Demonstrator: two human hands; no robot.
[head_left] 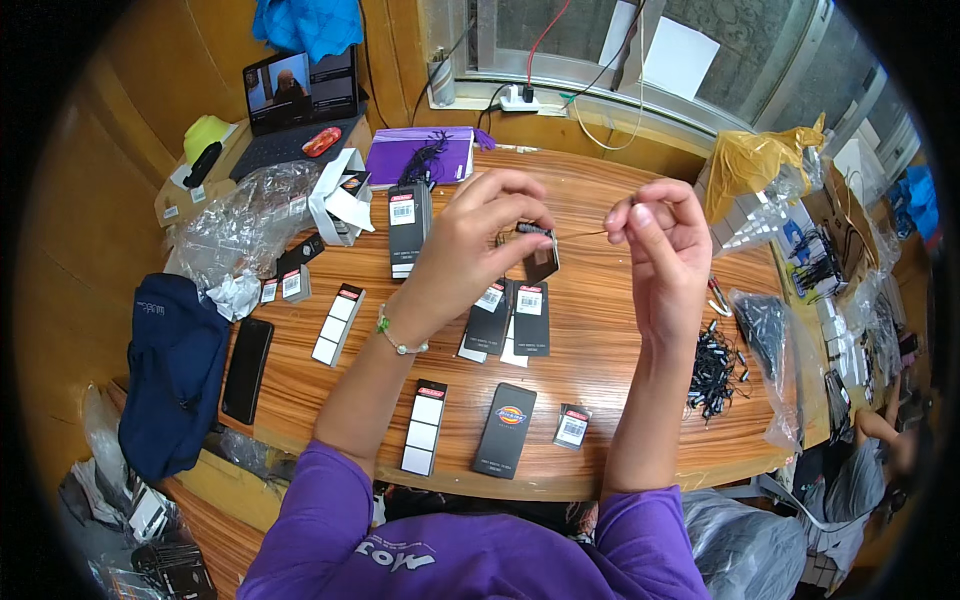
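Note:
My left hand (470,240) is raised over the wooden table, pinching a small dark hang tag (541,264) between thumb and fingers. A thin cord (582,235) runs from the tag across to my right hand (662,245), whose fingertips are closed on it. Below my hands lie black hang tags (531,320) with barcode stickers, partly overlapping. Nearer to me are a black card with white panels (424,428), a black tag with a coloured logo (503,430) and a small barcoded tag (573,427).
A heap of black tag strings (715,372) lies at right beside a plastic bag (768,345). Stacked black tags (404,235) stand before a purple notebook (385,152). At left are a phone (248,371), a navy pouch (172,360) and a laptop (300,95).

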